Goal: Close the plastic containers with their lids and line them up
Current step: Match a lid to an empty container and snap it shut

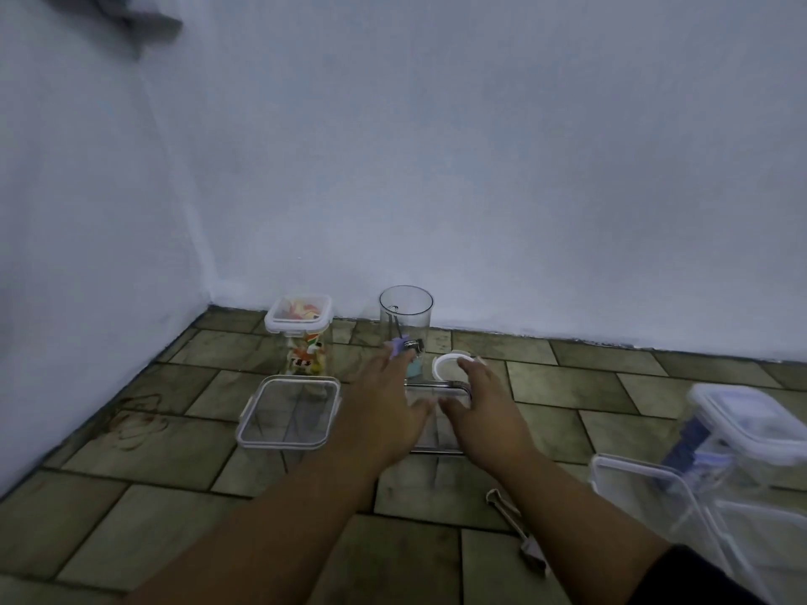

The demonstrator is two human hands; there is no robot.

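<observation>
A metal clip (pixel 519 534) is lying nearest on the tiled floor (pixel 144 530). Going left to right: a lidded box (pixel 289 411), a closed jar of sweets (pixel 299 331) behind it, then the left hand (pixel 386 412) and right hand (pixel 484 412), both open-palmed, pressing a lid onto the middle box (pixel 438 425). The round jar (pixel 406 325) is sitting open (its white lid (pixel 450 366) beside it). Lining up is looking undone.
</observation>
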